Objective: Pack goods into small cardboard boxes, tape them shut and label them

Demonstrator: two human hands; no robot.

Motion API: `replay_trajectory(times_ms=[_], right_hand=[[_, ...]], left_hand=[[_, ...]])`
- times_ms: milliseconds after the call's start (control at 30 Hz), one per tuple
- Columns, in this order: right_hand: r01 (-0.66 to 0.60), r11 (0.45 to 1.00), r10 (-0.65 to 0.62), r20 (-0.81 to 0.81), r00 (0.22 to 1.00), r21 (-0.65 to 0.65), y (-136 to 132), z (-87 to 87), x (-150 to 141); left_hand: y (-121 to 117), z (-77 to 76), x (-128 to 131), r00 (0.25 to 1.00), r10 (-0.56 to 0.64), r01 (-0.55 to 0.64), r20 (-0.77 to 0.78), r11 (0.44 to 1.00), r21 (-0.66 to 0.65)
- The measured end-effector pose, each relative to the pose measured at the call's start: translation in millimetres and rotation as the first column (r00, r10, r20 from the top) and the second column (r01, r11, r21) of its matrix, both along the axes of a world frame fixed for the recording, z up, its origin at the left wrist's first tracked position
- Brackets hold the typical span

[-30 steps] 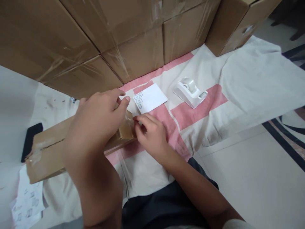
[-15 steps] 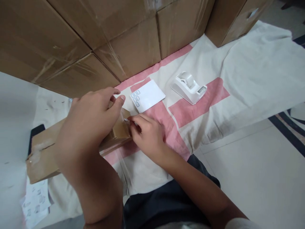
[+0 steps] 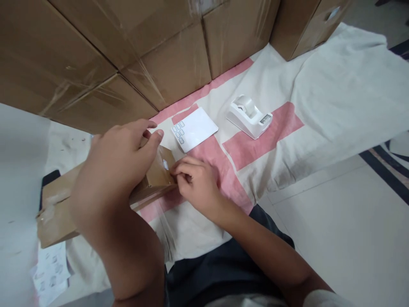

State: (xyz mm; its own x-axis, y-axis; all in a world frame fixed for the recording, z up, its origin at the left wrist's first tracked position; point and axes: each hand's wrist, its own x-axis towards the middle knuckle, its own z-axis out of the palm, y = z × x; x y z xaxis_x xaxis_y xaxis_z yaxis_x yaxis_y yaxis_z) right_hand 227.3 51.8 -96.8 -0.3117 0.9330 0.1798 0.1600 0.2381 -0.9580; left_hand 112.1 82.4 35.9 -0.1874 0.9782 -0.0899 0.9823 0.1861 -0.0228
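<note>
Head view, with clock hours read from the right hand (image 3: 198,181): dark trousers (image 3: 217,277) are seen at 6 o'clock, and printed papers (image 3: 53,270) are spread at 8, just beside the ragged end of a long brown carton (image 3: 156,172). The carton is stretched from the right fingertips towards 9 o'clock, its closed end set right at them. The right thumb and forefinger are brought together at that end's edge; whether anything thin is pinched there cannot be told. A small pale patch (image 3: 165,164) is shown on the carton, just beside those fingertips. The carton's middle is covered by the left hand (image 3: 118,155), whose thumb and forefinger are parted by a slim gap; its other fingers are hidden. A dark flat object (image 3: 49,177) is partly covered by the carton at 9 o'clock. On the pink-and-cream cloth (image 3: 335,98), a white card (image 3: 198,132) is placed at 12 and a white tape dispenser (image 3: 249,119) between 1 and 2. Farthest off, taped cartons (image 3: 172,64) are stacked at 11.
</note>
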Motion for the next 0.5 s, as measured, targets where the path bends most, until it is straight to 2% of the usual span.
replay_trajectory(times_ms=[100,267,400,500], right_hand=[[0.026,0.999,-0.027,-0.019,0.999,-0.033,-0.4,2.0,-0.9],[-0.021,0.996,0.013,-0.087,0.996,-0.084,0.4,0.1,-3.4],[-0.068,0.996,0.060,-0.132,0.989,-0.058,0.8,-3.9,-3.6],[-0.044,0.997,0.033,-0.176,0.984,-0.061,-1.3,-5.1,-3.8]], left_hand=[[1.1,0.0,1.1,1.000,0.001,-0.001,-0.012,1.000,-0.005],[2.2,-0.6,0.5,1.000,-0.004,0.004,-0.005,1.000,0.003],[2.5,-0.4,0.0,1.000,-0.005,0.005,-0.023,1.000,-0.001],[2.4,-1.3,-0.4,0.999,-0.023,0.023,-0.032,1.000,0.008]])
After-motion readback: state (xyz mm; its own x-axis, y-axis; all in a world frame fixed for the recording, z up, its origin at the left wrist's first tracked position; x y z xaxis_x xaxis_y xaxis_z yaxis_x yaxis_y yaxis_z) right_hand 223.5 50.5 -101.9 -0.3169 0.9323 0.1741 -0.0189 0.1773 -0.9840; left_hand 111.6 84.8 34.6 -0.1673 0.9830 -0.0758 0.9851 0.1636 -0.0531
